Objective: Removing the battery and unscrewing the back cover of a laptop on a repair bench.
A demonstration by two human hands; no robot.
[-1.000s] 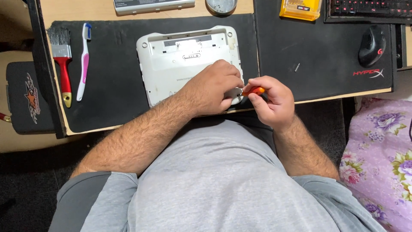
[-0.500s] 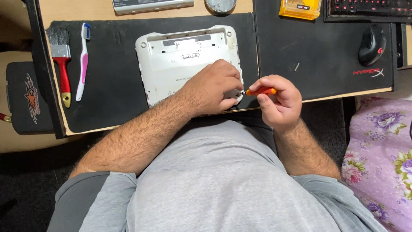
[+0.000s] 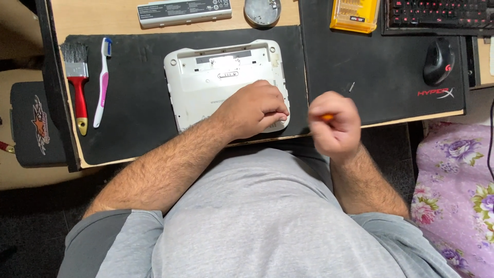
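A small white laptop (image 3: 216,85) lies bottom-up on a black desk mat (image 3: 134,108). My left hand (image 3: 254,108) rests palm-down on its near right corner, fingers together, pressing on the shell. My right hand (image 3: 333,123) is off the laptop, to its right over the desk's front edge, curled into a fist around an orange-handled screwdriver (image 3: 327,117), of which only a bit of the handle shows. A tiny screw (image 3: 351,86) lies on the mat beyond my right hand.
A red-handled paintbrush (image 3: 77,85) and a pink-white toothbrush (image 3: 101,82) lie at the left. A grey battery pack (image 3: 184,11), a round metal dish (image 3: 262,10), a yellow bit case (image 3: 355,14), a keyboard (image 3: 437,15) and a black mouse (image 3: 438,61) sit at the back and right.
My right hand has pulled away from the laptop's corner to the right with the screwdriver. My left hand has stayed on the laptop.
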